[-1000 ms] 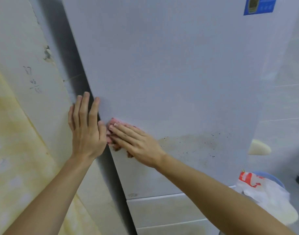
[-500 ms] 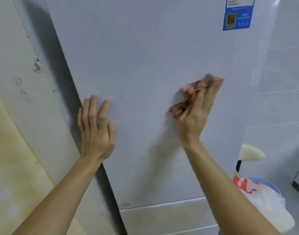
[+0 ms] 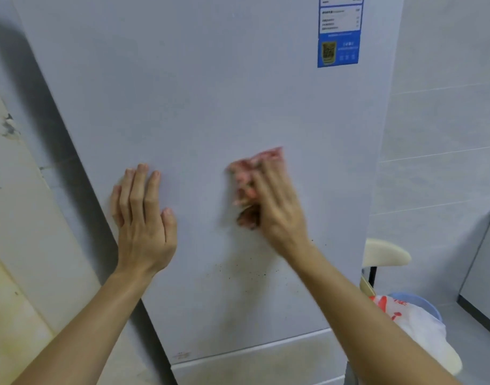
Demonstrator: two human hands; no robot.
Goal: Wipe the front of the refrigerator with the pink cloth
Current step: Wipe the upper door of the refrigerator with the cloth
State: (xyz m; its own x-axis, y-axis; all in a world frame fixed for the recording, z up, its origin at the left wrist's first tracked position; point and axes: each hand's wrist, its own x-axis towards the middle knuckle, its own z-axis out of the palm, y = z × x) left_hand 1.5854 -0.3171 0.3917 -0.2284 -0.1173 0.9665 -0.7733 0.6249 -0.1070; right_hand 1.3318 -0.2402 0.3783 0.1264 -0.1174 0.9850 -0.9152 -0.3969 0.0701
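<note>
The white refrigerator (image 3: 210, 93) fills the middle of the view, its upper door facing me. My right hand (image 3: 277, 212) holds the bunched pink cloth (image 3: 246, 168) against the door near its middle. The fingers lie over the cloth and the thumb is hidden in the bunch; both are motion-blurred. My left hand (image 3: 143, 218) rests flat on the door near its left edge, fingers straight and pointing up. Brownish smudges and dark specks (image 3: 246, 273) mark the door below the cloth.
A blue label (image 3: 339, 48) sits on the door's upper right. Below the door is a drawer front (image 3: 260, 362). A stained wall (image 3: 21, 218) stands close on the left. On the right are a cream seat (image 3: 385, 254) and a blue bin with a plastic bag (image 3: 416, 323).
My right hand swept the cloth from beside my left hand up and right, then back left toward the door's middle. My left hand stayed pressed flat on the door.
</note>
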